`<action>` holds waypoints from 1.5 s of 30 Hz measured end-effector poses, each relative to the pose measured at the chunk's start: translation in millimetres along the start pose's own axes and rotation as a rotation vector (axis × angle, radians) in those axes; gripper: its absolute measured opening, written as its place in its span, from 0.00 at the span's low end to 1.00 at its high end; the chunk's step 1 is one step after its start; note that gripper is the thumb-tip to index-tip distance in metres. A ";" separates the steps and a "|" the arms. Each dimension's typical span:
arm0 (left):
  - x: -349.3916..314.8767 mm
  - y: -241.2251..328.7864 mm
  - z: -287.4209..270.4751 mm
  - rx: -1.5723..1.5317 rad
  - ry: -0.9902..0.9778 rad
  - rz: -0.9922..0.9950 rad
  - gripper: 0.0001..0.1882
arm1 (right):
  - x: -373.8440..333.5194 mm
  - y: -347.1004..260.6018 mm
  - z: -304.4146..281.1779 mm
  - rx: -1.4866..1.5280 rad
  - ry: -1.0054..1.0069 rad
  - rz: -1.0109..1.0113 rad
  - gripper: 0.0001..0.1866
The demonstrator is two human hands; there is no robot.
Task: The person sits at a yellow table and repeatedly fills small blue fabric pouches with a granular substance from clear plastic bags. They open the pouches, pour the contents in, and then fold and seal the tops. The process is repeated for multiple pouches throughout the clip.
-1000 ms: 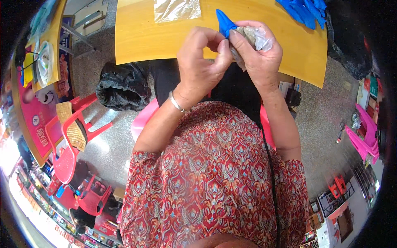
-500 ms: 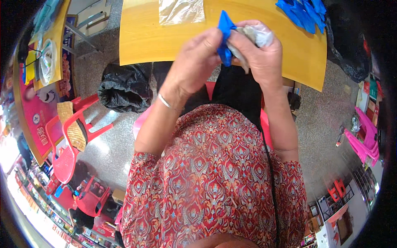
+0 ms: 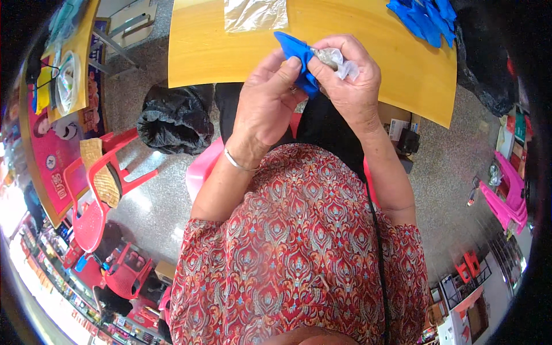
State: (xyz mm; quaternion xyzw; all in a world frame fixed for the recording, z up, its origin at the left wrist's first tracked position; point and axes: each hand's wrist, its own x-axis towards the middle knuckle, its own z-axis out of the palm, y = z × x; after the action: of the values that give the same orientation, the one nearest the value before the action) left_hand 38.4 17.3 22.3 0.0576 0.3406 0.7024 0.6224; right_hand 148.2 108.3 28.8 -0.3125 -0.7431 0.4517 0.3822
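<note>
While the person leans over the yellow worktop, both hands meet above its near edge:

Change: a second earlier the left hand was curled against the right with the blue piece standing clear above them; half a second earlier the left had slid up onto the blue; now its thumb and forefinger pinch the lower end of that blue piece, which lies slanted between the two hands

Meaning: judged from these views, the work has passed from holding the bundle to handling the blue piece at it; whether it is being wound on or pulled off cannot be told

Left fingers: pinched closed on the blue piece, thumb on top; the remaining fingers are folded under and mostly hidden; a thin bangle sits at the wrist

Right fingers: the right hand is clenched round a crumpled clear plastic bundle with something greyish inside; the fingers are curled tight, with only the bundle's top showing past the knuckles

Where it is: bundle and blue piece are held in the air just above the worktop's near edge, touching each other, not resting on the wood

Around: a flat clear plastic sheet lies on the worktop beyond the hands; a heap of blue pieces sits at the far right corner; a black bag slumps on the floor to the left, near red plastic chairs
</note>
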 end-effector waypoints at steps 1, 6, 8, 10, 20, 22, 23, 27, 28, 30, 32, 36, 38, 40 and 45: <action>-0.1 -1.7 -2.6 0.002 0.019 -0.007 0.17 | -1.5 2.2 -2.3 0.080 -0.036 0.064 0.08; -0.8 -4.0 -3.8 -0.083 0.000 0.000 0.19 | -5.3 -1.8 -17.9 0.149 -0.199 0.058 0.09; -0.5 -6.1 -5.4 -0.092 -0.016 -0.018 0.19 | -8.8 -2.3 -23.1 0.131 -0.230 0.062 0.10; -1.1 -7.5 -6.0 -0.117 -0.067 -0.018 0.21 | -12.9 -2.7 -23.3 0.077 -0.190 0.009 0.10; -8.7 -22.8 -9.6 -0.110 0.014 -0.090 0.15 | -16.4 6.1 -13.5 -0.060 -0.184 0.056 0.13; -7.5 -22.3 -15.2 -0.197 0.005 -0.148 0.14 | -17.5 5.1 -16.5 -0.158 -0.231 -0.060 0.15; -7.8 -22.3 -16.9 -0.240 0.000 -0.176 0.14 | -17.4 3.6 -18.9 -0.206 -0.254 -0.119 0.16; -12.0 -21.1 -14.8 -0.230 -0.013 -0.203 0.12 | -15.3 -10.6 -35.8 -0.428 -0.394 -0.176 0.21; -12.9 -21.1 -16.1 -0.248 -0.029 -0.216 0.12 | -16.7 -15.1 -39.2 -0.368 -0.453 -0.099 0.22; -13.3 -22.2 -16.4 -0.260 -0.046 -0.231 0.13 | -16.0 -18.9 -45.8 -0.312 -0.546 -0.012 0.24; -13.5 -24.0 -14.7 -0.249 -0.047 -0.237 0.14 | -15.6 -20.2 -51.6 -0.320 -0.617 0.011 0.25; -16.0 -21.8 -15.8 -0.258 -0.044 -0.253 0.14 | -14.6 -12.7 -52.5 -0.305 -0.601 -0.006 0.23; -15.2 -20.9 -18.3 -0.200 -0.106 -0.254 0.15 | -16.8 -7.8 -49.2 -0.263 -0.532 -0.024 0.21; -14.5 -23.7 -19.2 -0.148 -0.057 -0.233 0.15 | -17.6 -12.7 -43.1 -0.097 -0.507 0.252 0.18; -20.3 -22.2 -15.6 -0.099 -0.088 -0.196 0.19 | -23.0 -12.2 -37.6 0.389 -0.417 0.674 0.12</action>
State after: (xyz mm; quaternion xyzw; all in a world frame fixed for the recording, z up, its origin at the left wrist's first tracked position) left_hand 53.5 -7.8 5.3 0.0240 0.2816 0.6511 0.7044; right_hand 190.5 101.2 44.6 -0.3622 -0.5620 0.7359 0.1071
